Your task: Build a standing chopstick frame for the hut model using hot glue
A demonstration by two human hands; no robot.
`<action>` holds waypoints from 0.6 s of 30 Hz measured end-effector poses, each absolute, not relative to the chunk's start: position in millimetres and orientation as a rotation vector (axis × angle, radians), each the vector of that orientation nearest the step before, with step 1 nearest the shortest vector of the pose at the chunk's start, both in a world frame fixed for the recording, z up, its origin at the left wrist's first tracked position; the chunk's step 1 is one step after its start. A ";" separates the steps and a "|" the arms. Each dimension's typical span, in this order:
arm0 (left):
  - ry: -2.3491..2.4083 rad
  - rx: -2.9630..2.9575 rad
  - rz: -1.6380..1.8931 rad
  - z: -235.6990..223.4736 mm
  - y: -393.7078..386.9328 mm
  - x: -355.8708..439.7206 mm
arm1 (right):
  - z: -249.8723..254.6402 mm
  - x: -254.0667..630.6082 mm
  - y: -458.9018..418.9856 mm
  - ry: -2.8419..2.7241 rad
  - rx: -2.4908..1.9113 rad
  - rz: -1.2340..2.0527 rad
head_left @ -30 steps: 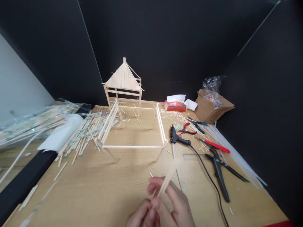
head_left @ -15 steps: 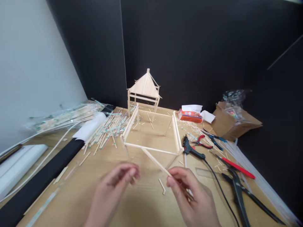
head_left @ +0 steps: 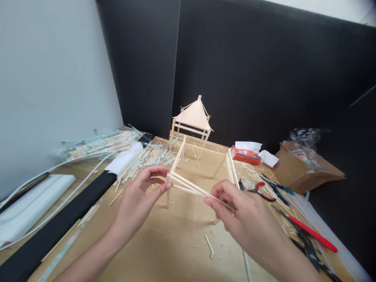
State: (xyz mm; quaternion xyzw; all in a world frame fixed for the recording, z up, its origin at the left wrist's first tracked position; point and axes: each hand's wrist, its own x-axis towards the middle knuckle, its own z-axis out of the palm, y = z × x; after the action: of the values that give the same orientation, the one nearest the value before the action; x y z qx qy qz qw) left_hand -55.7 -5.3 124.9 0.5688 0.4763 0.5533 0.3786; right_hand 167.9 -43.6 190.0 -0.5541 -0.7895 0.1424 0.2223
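Note:
A thin wooden stick (head_left: 189,183) slants across the front of an open frame of glued sticks (head_left: 231,168). My right hand (head_left: 235,207) grips the stick's near right part between thumb and fingers. Its other end meets the frame's front left corner, close above the front rail. At that corner my left hand (head_left: 148,186) pinches the post top and stick end between thumb and forefinger. Behind stands a small wooden stick model with a pitched slatted roof (head_left: 192,115). The right hand hides part of the frame's front right corner.
Loose sticks (head_left: 147,158) and bagged sticks (head_left: 101,143) lie left, beside a long black bar (head_left: 67,217). At right are an orange tissue pack (head_left: 246,156), red-handled pliers (head_left: 260,188), a red-handled tool (head_left: 313,233) and a paper bag (head_left: 305,164). A bent stick piece (head_left: 209,246) lies in front.
My left hand has moved up and forward onto the frame's front left corner. The stick in my right hand has swung up, its far end now at that corner. The view has shifted.

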 end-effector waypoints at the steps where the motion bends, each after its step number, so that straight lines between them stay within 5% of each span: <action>1: 1.225 1.466 1.408 125.9 -5.0 -55.8 | 194.0 167.6 -41.1 -2.203 -1.563 0.424; 18: 1.291 1.707 1.451 122.5 -0.9 -58.5 | 198.9 170.9 -29.0 -2.277 -1.581 0.494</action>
State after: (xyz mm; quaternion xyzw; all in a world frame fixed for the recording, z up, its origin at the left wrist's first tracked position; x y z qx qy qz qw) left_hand -58.5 -0.9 122.5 0.6349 0.4801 0.5396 0.2743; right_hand 170.9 -29.0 198.9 -0.5540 -0.7980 0.1731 0.1620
